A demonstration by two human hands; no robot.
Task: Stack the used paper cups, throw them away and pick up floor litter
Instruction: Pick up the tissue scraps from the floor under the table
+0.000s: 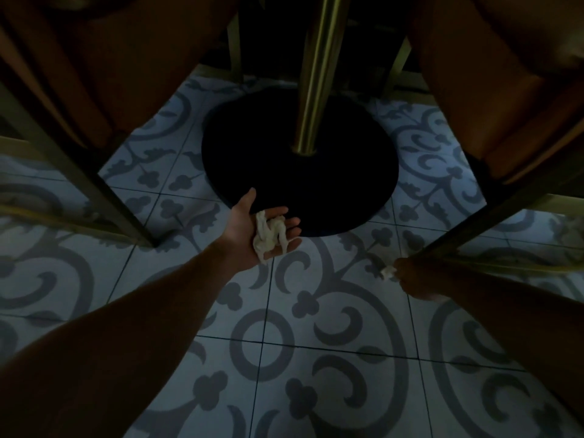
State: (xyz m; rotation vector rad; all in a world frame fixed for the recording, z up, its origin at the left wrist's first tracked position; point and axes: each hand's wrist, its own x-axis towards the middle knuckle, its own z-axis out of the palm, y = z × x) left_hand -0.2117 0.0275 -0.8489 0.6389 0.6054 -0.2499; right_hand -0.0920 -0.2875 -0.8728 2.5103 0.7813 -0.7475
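Note:
I am looking down under a table at a dim patterned tile floor. My left hand (pixel 252 229) is stretched forward, palm up, with a crumpled white tissue (pixel 268 235) lying in it and the fingers loosely curled round it. My right hand (pixel 414 279) is low at the right beside a chair leg, fingers closed on a small white scrap of paper (pixel 387 273) at the floor. No paper cups are in view.
A round black table base (pixel 347 172) with a brass column (pixel 313 90) stands just beyond my left hand. Chairs with brown seats and metal legs (pixel 72 165) flank both sides; one leg (pixel 474 229) runs right above my right hand. Blue-grey tiles (pixel 316 358) fill the foreground.

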